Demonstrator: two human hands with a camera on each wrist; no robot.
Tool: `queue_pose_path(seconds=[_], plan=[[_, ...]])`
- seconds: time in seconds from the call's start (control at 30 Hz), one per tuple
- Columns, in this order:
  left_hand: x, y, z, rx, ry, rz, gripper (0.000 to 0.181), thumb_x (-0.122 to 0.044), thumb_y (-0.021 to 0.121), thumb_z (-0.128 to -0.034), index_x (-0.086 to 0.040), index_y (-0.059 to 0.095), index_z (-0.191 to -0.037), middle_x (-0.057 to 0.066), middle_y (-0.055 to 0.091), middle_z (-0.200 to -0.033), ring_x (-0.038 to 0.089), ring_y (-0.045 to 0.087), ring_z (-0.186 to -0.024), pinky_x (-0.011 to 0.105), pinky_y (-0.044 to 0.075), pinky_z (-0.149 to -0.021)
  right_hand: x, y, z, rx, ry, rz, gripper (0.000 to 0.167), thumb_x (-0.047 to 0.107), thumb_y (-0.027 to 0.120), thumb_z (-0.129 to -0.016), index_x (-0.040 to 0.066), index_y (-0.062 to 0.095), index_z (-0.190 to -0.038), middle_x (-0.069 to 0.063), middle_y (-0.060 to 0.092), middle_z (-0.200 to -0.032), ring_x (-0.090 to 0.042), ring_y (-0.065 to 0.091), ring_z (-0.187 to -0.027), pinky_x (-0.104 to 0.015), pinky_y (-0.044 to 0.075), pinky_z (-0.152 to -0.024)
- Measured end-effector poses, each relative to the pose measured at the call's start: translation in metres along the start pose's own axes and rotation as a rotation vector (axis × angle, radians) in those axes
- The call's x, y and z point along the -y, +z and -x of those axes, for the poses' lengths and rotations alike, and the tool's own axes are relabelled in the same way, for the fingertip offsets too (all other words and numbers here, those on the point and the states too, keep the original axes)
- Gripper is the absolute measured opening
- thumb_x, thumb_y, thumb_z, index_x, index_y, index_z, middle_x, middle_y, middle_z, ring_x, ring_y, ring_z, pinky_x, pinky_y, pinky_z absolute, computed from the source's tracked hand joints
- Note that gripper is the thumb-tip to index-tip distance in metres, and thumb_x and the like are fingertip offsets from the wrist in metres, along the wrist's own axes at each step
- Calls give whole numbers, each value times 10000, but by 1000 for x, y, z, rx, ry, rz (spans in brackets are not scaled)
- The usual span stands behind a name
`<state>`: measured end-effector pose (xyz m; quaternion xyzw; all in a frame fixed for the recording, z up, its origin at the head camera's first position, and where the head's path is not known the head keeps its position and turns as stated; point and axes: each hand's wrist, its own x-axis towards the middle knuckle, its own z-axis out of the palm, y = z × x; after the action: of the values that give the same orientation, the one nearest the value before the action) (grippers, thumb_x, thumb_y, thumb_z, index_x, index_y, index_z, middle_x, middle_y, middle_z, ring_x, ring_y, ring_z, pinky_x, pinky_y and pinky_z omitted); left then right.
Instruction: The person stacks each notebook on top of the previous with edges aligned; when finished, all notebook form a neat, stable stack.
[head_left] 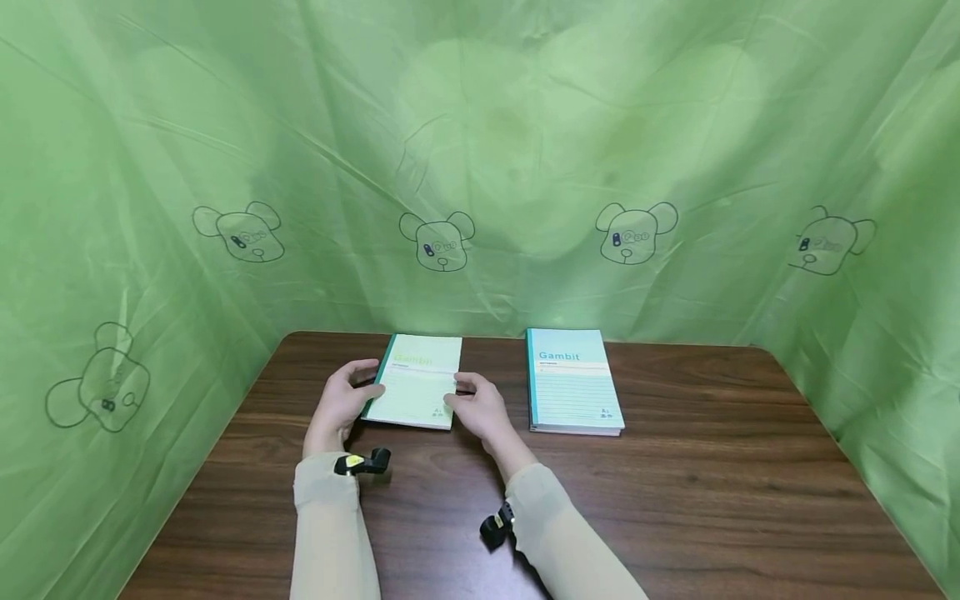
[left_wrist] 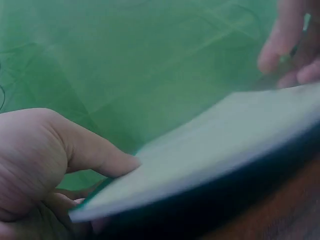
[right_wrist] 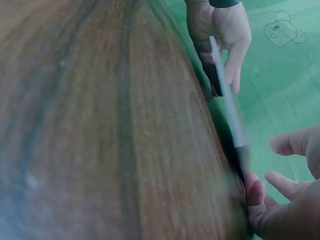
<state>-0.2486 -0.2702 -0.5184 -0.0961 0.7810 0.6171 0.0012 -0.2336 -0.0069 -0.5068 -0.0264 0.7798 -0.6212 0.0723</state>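
A pale green notebook (head_left: 416, 392) with a teal spine, printed "Gambit", is held just above the table. My left hand (head_left: 347, 404) grips its left edge, thumb (left_wrist: 107, 157) on the cover and fingers beneath. At the opposite edge is my right hand (head_left: 480, 408). In the right wrist view its fingers touch the notebook's edge (right_wrist: 234, 120), while the thumb stands away from the cover. To the right lies a pale blue stack of notebooks (head_left: 573, 392), the top one also marked "Gambit"; neither hand touches it.
A dark brown wooden table (head_left: 697, 467) carries everything. Green cloth (head_left: 525, 167) with bear-head drawings hangs behind the table and along both sides. Each wrist wears a small black camera, such as the left one (head_left: 363, 462).
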Motion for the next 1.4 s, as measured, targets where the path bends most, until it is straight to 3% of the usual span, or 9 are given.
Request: queue_pose_path(seconds=[0.17, 0.3, 0.53, 0.7, 0.9, 1.1, 1.27, 1.4], plan=[[-1, 1, 0, 30, -67, 212, 589, -7, 703, -1039, -54, 519, -1597, 235, 600, -1474, 172, 739, -999, 254, 617, -780, -2, -4, 1, -8, 1, -11, 599, 127, 743, -965, 3, 582, -1529, -169, 698, -1378, -333, 669, -1232, -511, 530, -1079], [-1, 2, 0, 58, -78, 288, 617, 20, 699, -1038, -29, 484, -1614, 177, 666, -1367, 140, 761, -895, 276, 635, -751, -5, -6, 1, -12, 27, -36, 669, 98, 744, -952, -8, 528, -1576, -169, 714, -1347, -322, 677, -1200, -477, 550, -1044], [-2, 5, -1, 94, -72, 254, 613, 28, 727, -1015, -3, 504, -1585, 145, 706, -1319, 148, 756, -918, 291, 632, -765, -11, -10, -2, 9, 51, -131, 630, 33, 744, -950, -24, 562, -1551, -167, 683, -1264, -177, 643, -930, -314, 580, -802], [-2, 2, -1, 85, -85, 181, 598, -34, 769, -998, -44, 559, -1559, 138, 718, -1344, 135, 745, -930, 288, 601, -763, -12, -12, -2, 32, 51, -166, 595, 18, 726, -977, -15, 568, -1550, -169, 662, -1242, -169, 614, -894, -279, 547, -756], [-3, -1, 2, 117, -82, 145, 605, -25, 752, -989, -32, 554, -1560, 145, 723, -1332, 147, 742, -961, 301, 598, -778, -13, -12, -2, 33, 45, -158, 591, 13, 718, -976, -29, 567, -1546, -159, 654, -1231, -143, 602, -888, -262, 534, -742], [-5, -6, 4, 131, -56, 157, 584, -2, 727, -987, -19, 556, -1546, 122, 751, -1300, 156, 758, -945, 306, 613, -760, -6, -15, 3, 42, 26, -146, 585, 17, 717, -980, -23, 574, -1545, -159, 658, -1249, -116, 592, -837, -251, 516, -736], [-11, -5, 7, 166, -22, 193, 598, 25, 715, -986, 23, 528, -1554, 83, 766, -1235, 140, 757, -904, 296, 614, -736, 4, -25, 9, 50, 21, -134, 590, 56, 721, -1008, 11, 555, -1573, -126, 624, -1288, -111, 538, -774, -235, 436, -605], [-16, 1, 8, 198, 11, 227, 605, 58, 704, -977, 54, 512, -1551, 63, 766, -1194, 134, 753, -875, 289, 612, -713, 7, -34, 13, 43, 14, -132, 598, 78, 727, -1018, 43, 549, -1587, -128, 622, -1331, -147, 576, -824, -256, 410, -525]])
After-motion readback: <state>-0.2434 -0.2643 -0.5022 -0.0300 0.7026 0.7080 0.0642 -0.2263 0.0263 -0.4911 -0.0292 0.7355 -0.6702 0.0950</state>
